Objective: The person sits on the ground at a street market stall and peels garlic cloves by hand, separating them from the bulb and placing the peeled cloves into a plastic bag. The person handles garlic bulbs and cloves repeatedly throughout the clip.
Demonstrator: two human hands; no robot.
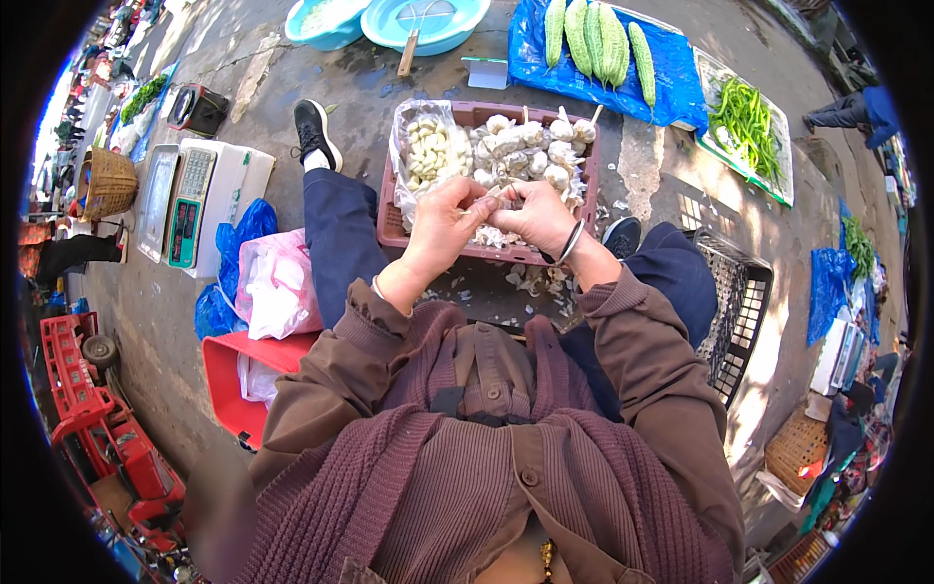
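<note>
My left hand (446, 223) and my right hand (538, 217) meet over the near side of a brown plastic crate (487, 252). Between their fingertips is a small piece of garlic (503, 196), mostly hidden by the fingers. Beyond my left hand, a clear plastic bag (403, 139) in the crate holds many peeled garlic cloves (430, 155). Unpeeled garlic bulbs (536, 139) fill the right half of the crate, some with stalks. Loose garlic skins (492, 237) lie below my hands inside the crate, and more are scattered on the ground before me.
Bitter melons (602, 44) lie on a blue plastic sheet (529, 55), with green peppers (748, 128) to their right. Two blue basins (452, 44) stand ahead. A digital scale (188, 208) and a red basket (226, 379) are left, a black crate (737, 314) right.
</note>
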